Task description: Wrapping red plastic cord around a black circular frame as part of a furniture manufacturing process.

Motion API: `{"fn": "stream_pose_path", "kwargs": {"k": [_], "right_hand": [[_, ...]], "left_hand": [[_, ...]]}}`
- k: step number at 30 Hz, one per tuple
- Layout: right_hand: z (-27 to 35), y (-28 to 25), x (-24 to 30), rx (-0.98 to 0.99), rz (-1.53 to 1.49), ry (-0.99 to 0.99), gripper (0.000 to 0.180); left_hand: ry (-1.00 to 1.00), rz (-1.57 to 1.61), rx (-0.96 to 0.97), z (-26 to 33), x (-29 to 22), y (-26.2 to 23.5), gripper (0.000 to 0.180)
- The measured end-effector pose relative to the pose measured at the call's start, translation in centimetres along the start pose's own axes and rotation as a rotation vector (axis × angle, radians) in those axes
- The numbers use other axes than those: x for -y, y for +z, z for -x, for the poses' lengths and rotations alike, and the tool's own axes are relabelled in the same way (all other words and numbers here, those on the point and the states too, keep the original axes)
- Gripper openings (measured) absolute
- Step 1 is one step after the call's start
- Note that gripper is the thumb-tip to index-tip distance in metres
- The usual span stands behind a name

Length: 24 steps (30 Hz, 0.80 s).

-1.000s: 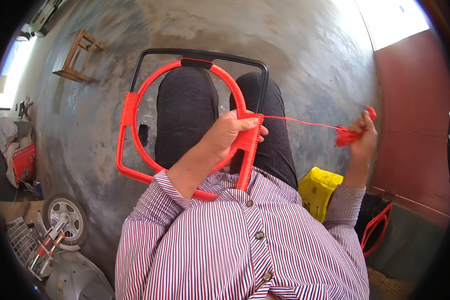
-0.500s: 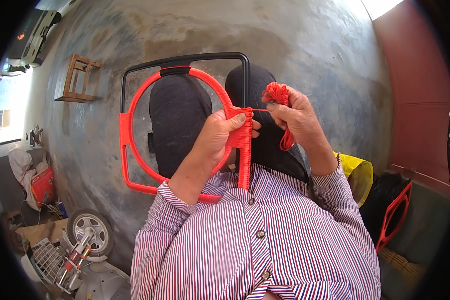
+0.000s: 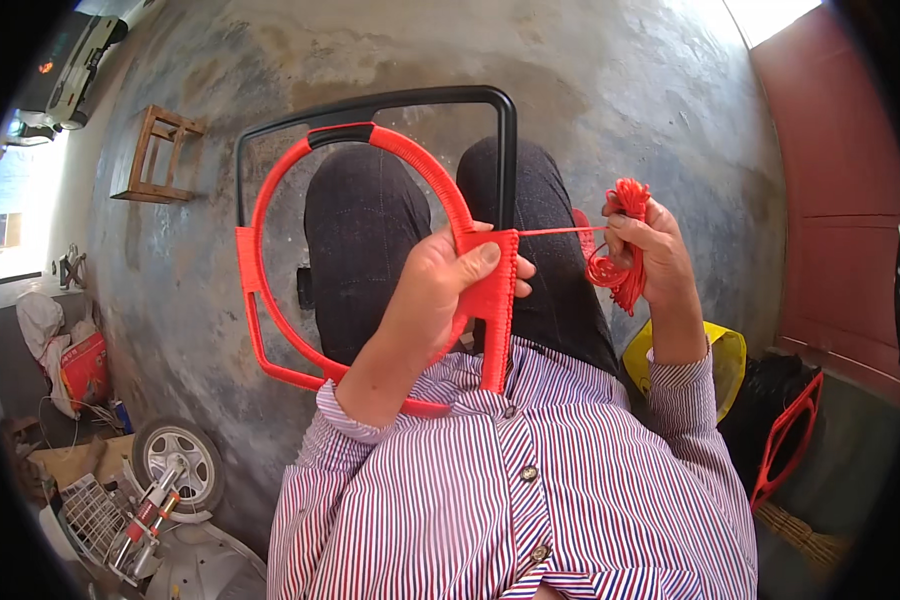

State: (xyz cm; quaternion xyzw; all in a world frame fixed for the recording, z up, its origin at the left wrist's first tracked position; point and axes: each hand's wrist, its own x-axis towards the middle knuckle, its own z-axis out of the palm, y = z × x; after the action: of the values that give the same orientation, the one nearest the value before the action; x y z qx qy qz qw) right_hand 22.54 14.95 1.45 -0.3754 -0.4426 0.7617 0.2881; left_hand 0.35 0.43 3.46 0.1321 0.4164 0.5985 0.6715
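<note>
A black tubular frame [image 3: 410, 96] with a ring inside it rests over my lap, tilted slightly. Red cord wraps most of the ring [image 3: 419, 170] and the lower frame; the top bar and upper sides are bare black. My left hand [image 3: 450, 275] is closed on the wrapped right side, thumb on the front, fingertips showing past the edge. Out to the right, my right hand [image 3: 655, 245] grips a looped bundle of red cord [image 3: 626, 284]. A strand of cord [image 3: 555, 231] runs straight and taut from the frame's right edge to that hand.
A small wooden stool [image 3: 158, 155] lies on the concrete floor at far left. Lower left are a wheel [image 3: 179, 465] and scooter parts. To my right sit a yellow bag [image 3: 725, 360] and another red-wrapped frame [image 3: 792, 437] against black plastic, near a dark red door [image 3: 830, 200].
My right hand has moved right and slightly down with the cord bundle, so the taut strand is longer. The frame has tilted a little; my left hand keeps its hold.
</note>
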Motion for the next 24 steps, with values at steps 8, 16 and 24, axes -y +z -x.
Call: {"fn": "stream_pose_path", "kwargs": {"k": [8, 16, 24], "right_hand": [[0.4, 0.1, -1.2, 0.017, -0.123, 0.002, 0.015], [0.0, -1.8, -1.3, -0.101, -0.216, -0.011, 0.014], [2.1, -14.6, -1.3, -0.469, -0.579, -0.22, 0.011]], "left_hand": [[0.233, -0.198, 0.163, 3.4, -1.2, 2.2, 0.022], [0.226, -0.16, 0.175, 3.4, -1.2, 2.0, 0.021], [-0.096, 0.078, -0.092, -1.8, 0.5, -2.2, 0.022]]}}
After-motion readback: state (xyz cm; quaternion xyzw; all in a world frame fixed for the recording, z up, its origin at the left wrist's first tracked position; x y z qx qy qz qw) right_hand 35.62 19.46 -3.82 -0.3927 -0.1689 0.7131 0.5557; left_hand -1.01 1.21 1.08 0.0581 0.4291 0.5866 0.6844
